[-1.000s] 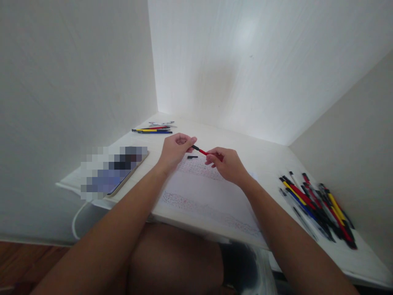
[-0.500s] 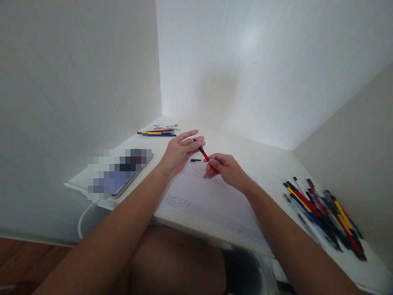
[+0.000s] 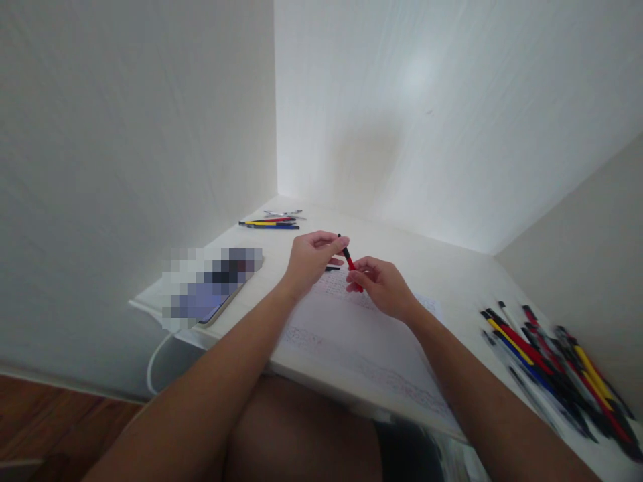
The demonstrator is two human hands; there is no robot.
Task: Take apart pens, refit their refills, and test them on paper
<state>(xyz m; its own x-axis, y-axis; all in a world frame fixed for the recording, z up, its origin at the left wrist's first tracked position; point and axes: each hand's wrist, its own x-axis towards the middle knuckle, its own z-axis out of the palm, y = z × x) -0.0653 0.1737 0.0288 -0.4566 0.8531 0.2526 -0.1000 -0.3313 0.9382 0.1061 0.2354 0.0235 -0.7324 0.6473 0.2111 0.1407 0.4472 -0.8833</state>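
Between my two hands, over a written sheet of paper (image 3: 346,328), is a red pen (image 3: 351,264) with a black front part, tilted with its black end up. My left hand (image 3: 312,260) pinches that black end between thumb and fingers. The red barrel is gripped lower down by my right hand (image 3: 386,284), its fingers curled round it. A small black pen cap (image 3: 332,269) lies at the paper's top edge, partly hidden behind my left hand.
Several pens (image 3: 271,223) lie at the back left of the white desk (image 3: 416,251). A larger spread of pens (image 3: 542,361) is at the right. A phone (image 3: 226,294), partly blurred out, rests on the left, beside a white cable (image 3: 153,365). Walls enclose the desk.
My left fingers, spread out before, have closed in a pinch on the pen's black end. The pen stands a bit steeper. The whole view has shifted slightly.
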